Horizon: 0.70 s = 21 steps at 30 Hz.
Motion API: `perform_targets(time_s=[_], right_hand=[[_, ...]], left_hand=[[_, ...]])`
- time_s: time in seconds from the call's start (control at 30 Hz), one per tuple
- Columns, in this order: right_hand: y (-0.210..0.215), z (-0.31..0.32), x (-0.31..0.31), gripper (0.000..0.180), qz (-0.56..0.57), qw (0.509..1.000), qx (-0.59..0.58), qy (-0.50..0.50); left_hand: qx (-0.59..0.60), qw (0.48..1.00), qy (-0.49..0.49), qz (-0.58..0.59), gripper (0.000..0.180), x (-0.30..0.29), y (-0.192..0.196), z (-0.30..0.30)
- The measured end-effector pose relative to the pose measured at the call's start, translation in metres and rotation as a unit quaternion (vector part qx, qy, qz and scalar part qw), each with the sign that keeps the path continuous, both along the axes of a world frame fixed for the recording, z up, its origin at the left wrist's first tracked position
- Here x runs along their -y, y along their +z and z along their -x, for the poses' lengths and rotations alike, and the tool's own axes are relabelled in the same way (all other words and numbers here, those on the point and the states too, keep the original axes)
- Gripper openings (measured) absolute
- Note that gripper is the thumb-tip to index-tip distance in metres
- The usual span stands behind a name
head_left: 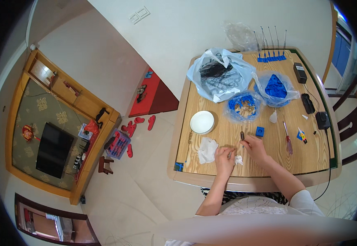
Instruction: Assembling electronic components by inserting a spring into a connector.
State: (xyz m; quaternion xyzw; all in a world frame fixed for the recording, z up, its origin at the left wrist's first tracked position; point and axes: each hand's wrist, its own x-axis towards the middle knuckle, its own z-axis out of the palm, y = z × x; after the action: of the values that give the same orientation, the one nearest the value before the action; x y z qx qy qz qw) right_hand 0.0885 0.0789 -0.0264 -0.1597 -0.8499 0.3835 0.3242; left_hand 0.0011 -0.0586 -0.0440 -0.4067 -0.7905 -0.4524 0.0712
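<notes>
In my right hand (253,146) is a dark coiled spring (242,136), pinched near its lower end and standing roughly upright above the table. My left hand (225,160) is closed close to the table's near edge, its fingertips together; what they hold, if anything, is too small to make out. A crumpled bit of white tissue (238,160) lies just right of it, and a larger white tissue (207,150) on its left. Beyond my right hand sits a small blue block (260,131) with a round recess. A copper-coloured spring (190,137) lies beside the white bowl (202,122).
Farther back are bags of black springs (219,76), blue parts (275,88) and brass-coloured pieces (248,108). Several spring rods stand in blue blocks (271,58) at the far edge. A screwdriver (288,141), a glue tube (302,136) and a black adapter (322,120) lie right.
</notes>
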Motion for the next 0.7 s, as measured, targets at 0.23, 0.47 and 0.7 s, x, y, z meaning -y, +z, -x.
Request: perform_targets(time_s=[0.23,0.47,0.7], right_hand=[[-0.005,0.000,0.003,0.015,-0.015,0.999,-0.033,0.002],[-0.008,-0.005,0.001,0.013,-0.013,1.000,-0.012,-0.001],[-0.009,-0.004,0.001,0.011,-0.013,1.000,-0.016,0.005]], left_hand=[[-0.019,1.000,-0.021,0.008,0.014,-0.013,-0.015,0.006],[0.009,0.999,-0.031,0.024,0.016,-0.026,-0.022,0.004],[-0.007,1.000,-0.027,0.009,0.014,-0.029,-0.018,0.002]])
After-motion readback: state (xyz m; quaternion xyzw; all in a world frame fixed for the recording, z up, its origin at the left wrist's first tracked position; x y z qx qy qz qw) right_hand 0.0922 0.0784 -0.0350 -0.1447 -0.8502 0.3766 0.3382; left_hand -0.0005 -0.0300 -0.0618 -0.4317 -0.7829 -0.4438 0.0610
